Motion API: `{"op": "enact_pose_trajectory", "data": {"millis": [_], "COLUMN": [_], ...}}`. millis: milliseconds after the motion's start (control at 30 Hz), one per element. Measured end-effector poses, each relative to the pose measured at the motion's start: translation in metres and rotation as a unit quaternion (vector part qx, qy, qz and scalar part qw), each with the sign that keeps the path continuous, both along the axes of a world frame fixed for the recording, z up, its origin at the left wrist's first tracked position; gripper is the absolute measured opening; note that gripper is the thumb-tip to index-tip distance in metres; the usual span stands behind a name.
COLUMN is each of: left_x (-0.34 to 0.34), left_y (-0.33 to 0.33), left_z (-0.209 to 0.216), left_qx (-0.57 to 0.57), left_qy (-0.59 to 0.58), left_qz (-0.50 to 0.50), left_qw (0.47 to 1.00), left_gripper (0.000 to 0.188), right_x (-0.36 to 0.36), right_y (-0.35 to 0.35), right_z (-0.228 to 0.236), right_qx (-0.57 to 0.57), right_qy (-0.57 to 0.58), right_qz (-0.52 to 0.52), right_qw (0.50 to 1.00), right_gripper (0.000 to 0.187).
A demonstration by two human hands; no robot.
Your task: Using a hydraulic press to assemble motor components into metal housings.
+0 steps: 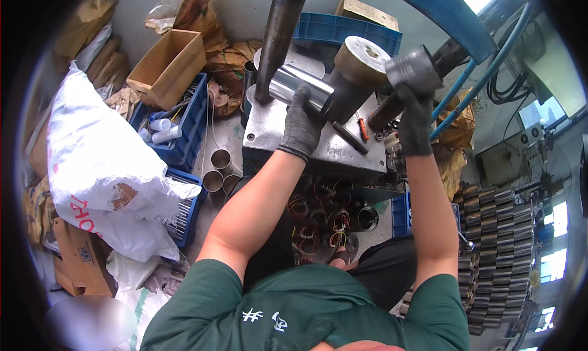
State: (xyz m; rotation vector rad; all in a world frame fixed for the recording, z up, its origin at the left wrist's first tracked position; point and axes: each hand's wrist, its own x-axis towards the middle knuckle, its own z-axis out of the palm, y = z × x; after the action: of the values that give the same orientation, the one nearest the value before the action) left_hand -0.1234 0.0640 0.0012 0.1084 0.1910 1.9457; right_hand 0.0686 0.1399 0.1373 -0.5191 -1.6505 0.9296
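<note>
My left hand (302,126), in a dark grey glove, is closed around the near end of a shiny metal tube (301,86). The tube lies tilted above the metal bench plate (269,129), beside a dark upright post (278,39). My right hand (415,121), gloved alike, is raised with its fingers up against a dull grey ribbed cylinder (414,70), which it grips from below. That cylinder sits by a dark shaft. Between my hands stands a thick round column (361,60) with a pale top. A dark rod (350,138) and a red-orange handled tool (363,129) lie on the plate.
Overhead curves a blue machine arm (447,17), with blue hoses (484,75) at its right. Left are a wooden box (168,63), a blue crate (199,115) and a white sack (110,173). Wired coils (324,213) lie below the bench. Stacked metal cylinders (499,253) stand right.
</note>
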Motion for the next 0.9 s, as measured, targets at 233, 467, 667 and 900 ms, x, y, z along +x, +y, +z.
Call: {"op": "enact_pose_trajectory", "data": {"millis": [233, 467, 667, 900], "left_x": [0.018, 0.028, 0.037, 0.083], "left_y": [0.000, -0.009, -0.001, -0.009], "left_z": [0.004, 0.015, 0.011, 0.001], "left_qx": [-0.016, -0.015, 0.043, 0.040], "left_qy": [0.056, 0.169, 0.417, 0.737], "left_qz": [-0.014, 0.027, 0.142, 0.190], "left_qw": [0.998, 0.985, 0.897, 0.648], "left_gripper": [0.048, 0.062, 0.060, 0.112], "right_x": [-0.058, -0.070, -0.021, 0.092], "right_y": [0.056, 0.084, 0.057, -0.031], "right_z": [0.005, 0.012, -0.006, -0.039], "right_qx": [0.073, 0.102, 0.162, -0.358], "right_qy": [-0.025, -0.274, -0.185, -0.140], "right_qz": [-0.072, -0.311, -0.213, 0.125], "right_qw": [0.994, 0.904, 0.946, 0.915], "right_gripper": [0.067, 0.077, 0.065, 0.040]}}
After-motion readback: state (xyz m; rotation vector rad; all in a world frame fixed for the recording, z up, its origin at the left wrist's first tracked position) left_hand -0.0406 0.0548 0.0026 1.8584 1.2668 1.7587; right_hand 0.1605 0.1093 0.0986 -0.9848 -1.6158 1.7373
